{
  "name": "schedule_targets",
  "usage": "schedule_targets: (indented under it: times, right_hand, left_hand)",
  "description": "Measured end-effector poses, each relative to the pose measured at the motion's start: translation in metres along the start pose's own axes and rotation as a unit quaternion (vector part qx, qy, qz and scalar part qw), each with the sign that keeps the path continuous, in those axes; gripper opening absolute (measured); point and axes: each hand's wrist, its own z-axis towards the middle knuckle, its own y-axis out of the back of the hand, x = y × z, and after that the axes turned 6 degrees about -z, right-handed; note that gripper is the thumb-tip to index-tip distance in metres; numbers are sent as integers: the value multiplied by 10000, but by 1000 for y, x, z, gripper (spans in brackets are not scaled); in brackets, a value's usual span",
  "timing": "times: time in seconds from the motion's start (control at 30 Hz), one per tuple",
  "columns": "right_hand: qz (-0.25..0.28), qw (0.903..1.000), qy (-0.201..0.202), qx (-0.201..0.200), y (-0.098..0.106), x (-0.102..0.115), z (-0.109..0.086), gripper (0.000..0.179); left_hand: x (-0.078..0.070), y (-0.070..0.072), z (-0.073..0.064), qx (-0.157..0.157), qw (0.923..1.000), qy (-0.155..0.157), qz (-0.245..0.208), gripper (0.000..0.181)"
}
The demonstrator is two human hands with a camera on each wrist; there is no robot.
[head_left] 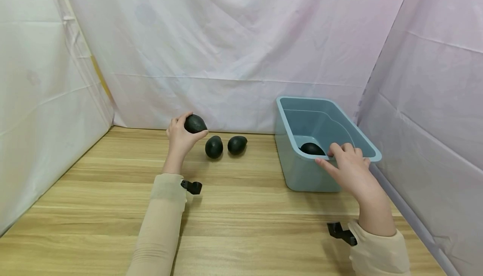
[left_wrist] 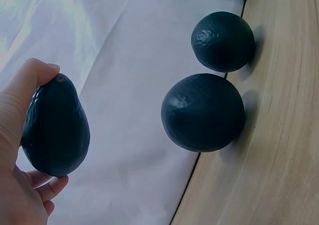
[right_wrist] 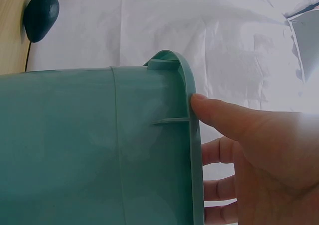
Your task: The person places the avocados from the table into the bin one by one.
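My left hand [head_left: 182,135] grips a dark avocado [head_left: 195,123] between thumb and fingers, raised above the far part of the table. In the left wrist view that avocado [left_wrist: 57,125] has the thumb at one end and fingertips at the other. Two more avocados, one [head_left: 214,147] closer to the hand and another [head_left: 237,145] to its right, lie on the wood. A blue-green plastic bin [head_left: 307,174] stands at the right with an avocado [head_left: 312,149] inside. My right hand [head_left: 351,169] holds the bin's near rim, thumb against the edge [right_wrist: 196,150] and fingers over it.
The wooden table [head_left: 234,225] runs back to a white cloth [head_left: 211,58] hanging behind it. Cloth walls also close off the left and right sides. Each wrist carries a small black camera mount, one on the left [head_left: 191,186] and one on the right [head_left: 341,233].
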Motion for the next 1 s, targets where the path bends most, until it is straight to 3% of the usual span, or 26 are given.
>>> schedule_targets:
  times: [0.4,1.0]
  right_hand:
    - [27,10000,15,-17,2,-1,-1,53]
    - [25,10000,4,1,1,-1,0,48]
  left_hand:
    - [-24,2,-3,53,9999,-108,-2,78]
    - [-47,6,-8,103,9999,-119,-48,78]
